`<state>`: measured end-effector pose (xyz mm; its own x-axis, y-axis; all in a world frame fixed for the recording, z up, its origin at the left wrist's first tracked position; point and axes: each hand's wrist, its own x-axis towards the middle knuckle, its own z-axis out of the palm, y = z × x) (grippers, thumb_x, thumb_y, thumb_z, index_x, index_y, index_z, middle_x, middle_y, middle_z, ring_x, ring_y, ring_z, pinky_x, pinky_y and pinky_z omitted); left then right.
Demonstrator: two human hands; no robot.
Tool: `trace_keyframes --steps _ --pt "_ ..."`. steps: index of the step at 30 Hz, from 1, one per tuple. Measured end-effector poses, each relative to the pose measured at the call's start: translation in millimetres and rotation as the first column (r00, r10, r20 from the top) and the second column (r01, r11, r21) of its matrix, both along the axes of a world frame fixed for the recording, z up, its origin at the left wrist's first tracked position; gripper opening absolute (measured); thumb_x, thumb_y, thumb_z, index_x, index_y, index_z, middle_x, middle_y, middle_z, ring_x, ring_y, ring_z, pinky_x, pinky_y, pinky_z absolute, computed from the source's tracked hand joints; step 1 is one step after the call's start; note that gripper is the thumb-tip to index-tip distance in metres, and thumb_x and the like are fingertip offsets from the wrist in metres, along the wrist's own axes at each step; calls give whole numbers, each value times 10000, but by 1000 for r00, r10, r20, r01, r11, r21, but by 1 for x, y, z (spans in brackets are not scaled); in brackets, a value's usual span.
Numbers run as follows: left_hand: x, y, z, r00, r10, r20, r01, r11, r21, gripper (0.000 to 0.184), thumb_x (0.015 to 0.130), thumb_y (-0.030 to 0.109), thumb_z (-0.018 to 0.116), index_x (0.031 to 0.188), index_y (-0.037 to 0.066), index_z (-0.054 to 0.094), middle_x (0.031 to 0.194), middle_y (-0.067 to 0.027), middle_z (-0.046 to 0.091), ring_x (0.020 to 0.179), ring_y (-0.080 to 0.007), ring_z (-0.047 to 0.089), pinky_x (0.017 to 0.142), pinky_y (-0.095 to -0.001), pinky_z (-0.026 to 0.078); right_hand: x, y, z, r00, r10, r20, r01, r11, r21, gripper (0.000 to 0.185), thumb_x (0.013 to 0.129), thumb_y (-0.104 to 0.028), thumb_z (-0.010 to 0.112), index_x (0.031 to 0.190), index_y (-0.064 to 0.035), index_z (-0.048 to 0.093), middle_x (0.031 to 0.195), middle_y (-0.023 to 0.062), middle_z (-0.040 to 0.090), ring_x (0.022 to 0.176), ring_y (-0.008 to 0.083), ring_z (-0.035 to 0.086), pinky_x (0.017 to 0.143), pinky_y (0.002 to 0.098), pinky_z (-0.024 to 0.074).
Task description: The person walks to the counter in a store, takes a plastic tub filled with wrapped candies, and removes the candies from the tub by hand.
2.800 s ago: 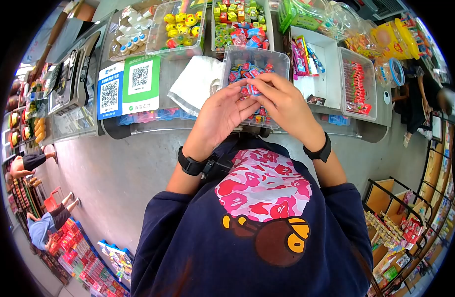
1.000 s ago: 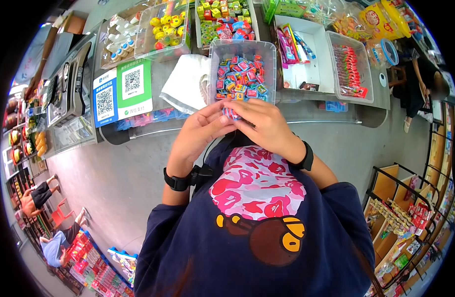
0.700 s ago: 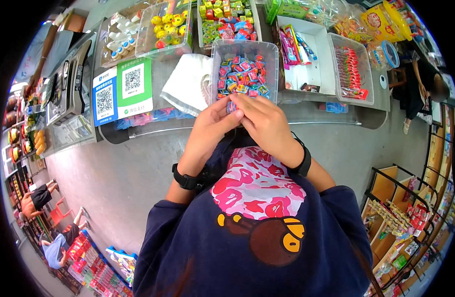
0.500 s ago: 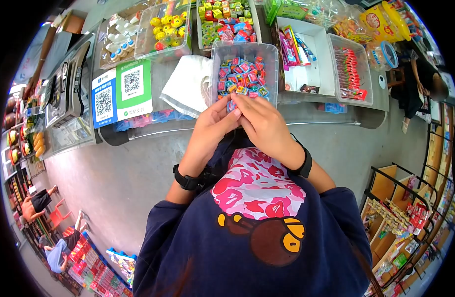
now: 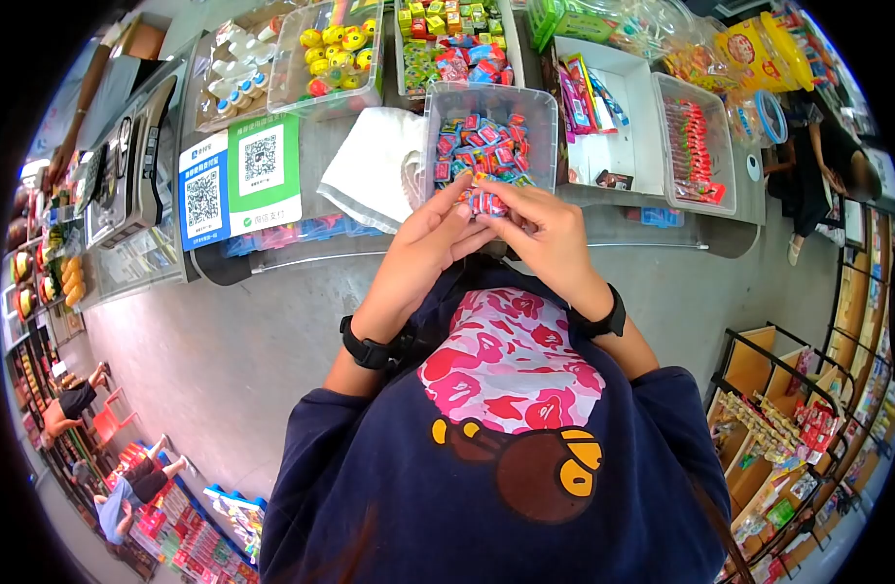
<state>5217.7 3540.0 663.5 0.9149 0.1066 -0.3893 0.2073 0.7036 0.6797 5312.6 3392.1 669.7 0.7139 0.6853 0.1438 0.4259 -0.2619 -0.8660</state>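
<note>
A clear plastic bin point(image 5: 547, 127) of small red and blue wrapped candies point(image 5: 482, 141) stands at the counter's near edge. Over its near side, my left hand point(image 5: 433, 234) and my right hand point(image 5: 540, 229) meet at the fingertips. Between them are a few wrapped candies point(image 5: 486, 203), pink and blue. The right thumb and fingers close on these candies, while the left fingers are bent around their left side. The fingers partly hide the bin's near wall.
A white cloth point(image 5: 375, 165) lies left of the bin, beside a payment code sign point(image 5: 238, 180). To the right are a white box point(image 5: 618, 156) and a clear bin of red sticks point(image 5: 696, 146). Behind stands a tub of yellow balls point(image 5: 340, 58). Other people are far off at both sides.
Both hands have shifted slightly right in view, and the right fingers have moved so that more of the held candies shows. The bin and counter items also appear a little further right.
</note>
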Motion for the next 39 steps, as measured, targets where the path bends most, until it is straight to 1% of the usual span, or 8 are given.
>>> trace_keyframes --steps 6,14,17,22,26,29,34,39 --pt "5 0 0 1000 -4 18 3 999 45 447 1005 156 508 1394 -41 410 1232 -135 590 1108 -200 616 1002 -344 494 2 1 1 986 -76 -148 84 995 51 375 761 -53 752 1132 -81 702 898 71 689 645 119 557 589 255 463" --pt "12 7 4 994 -104 31 96 977 192 418 968 139 585 1338 -30 488 1205 -100 613 1051 -154 631 951 -303 522 9 -1 4 997 -38 -71 45 994 97 386 747 -18 740 1123 -105 719 996 25 596 719 87 549 617 229 459" --pt "13 10 4 992 -120 26 118 989 88 415 965 126 594 1339 -24 496 1157 -67 626 1016 -116 627 918 -268 516 12 -3 7 988 10 -153 7 994 107 391 747 -16 742 1128 -99 715 1005 19 581 719 82 538 621 221 456" --pt "18 12 5 997 -72 42 80 972 -222 390 969 86 563 1327 -47 486 1141 -97 628 1037 -175 646 975 -303 523 15 -4 -2 956 38 -292 37 969 246 389 773 -28 745 1156 -63 691 1007 23 575 709 76 521 631 220 454" --pt "18 15 2 993 -82 85 101 961 -257 382 971 72 553 1323 -59 482 1136 -109 629 1052 -188 644 978 -304 525 14 -5 0 951 14 -308 65 968 244 395 788 -55 753 1175 -43 674 1022 26 578 709 77 523 641 226 457" --pt "18 12 6 994 -72 76 87 970 -227 378 967 78 564 1317 -48 495 1147 -113 626 1058 -184 641 966 -293 529 16 -6 2 976 -10 -215 53 979 197 391 787 -71 758 1167 -37 672 1016 32 588 700 87 529 647 228 465" --pt "21 7 8 995 -96 -30 100 985 138 407 971 91 561 1347 -43 481 1160 -134 635 1040 -177 649 936 -271 537 15 -10 15 998 -3 -65 5 1000 30 346 792 -92 755 1115 -6 668 997 72 625 700 132 576 653 250 495" --pt "19 5 2 990 -136 -28 139 968 208 438 979 107 553 1385 -20 449 1186 -139 626 1070 -187 638 958 -280 517 15 -14 13 997 -1 75 3 1000 -27 303 801 -84 734 1076 19 658 1042 135 677 779 217 681 652 300 534"
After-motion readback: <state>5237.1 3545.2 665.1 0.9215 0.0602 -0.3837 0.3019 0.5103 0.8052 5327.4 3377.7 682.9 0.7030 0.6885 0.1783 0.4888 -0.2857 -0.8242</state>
